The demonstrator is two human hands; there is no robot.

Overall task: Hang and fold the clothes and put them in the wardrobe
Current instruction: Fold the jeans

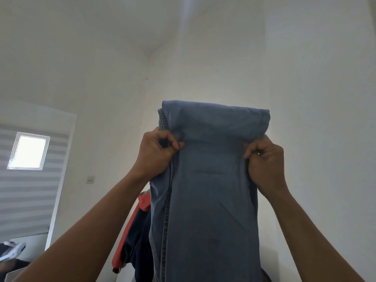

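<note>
Overhead, the left hand (157, 152) and right hand (264, 159) pinch the blue jeans (207, 200) by their side seams. Denim likely hangs heavy and limp; seam grips look surest.

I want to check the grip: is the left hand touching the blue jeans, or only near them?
Touching. The head view shows the left hand pinching the seamed edge of the blue jeans, fabric bunched between thumb and curled fingers.

Blue jeans (209, 190) — red-and-navy garment (134, 231), striped blind (26, 196)
</note>
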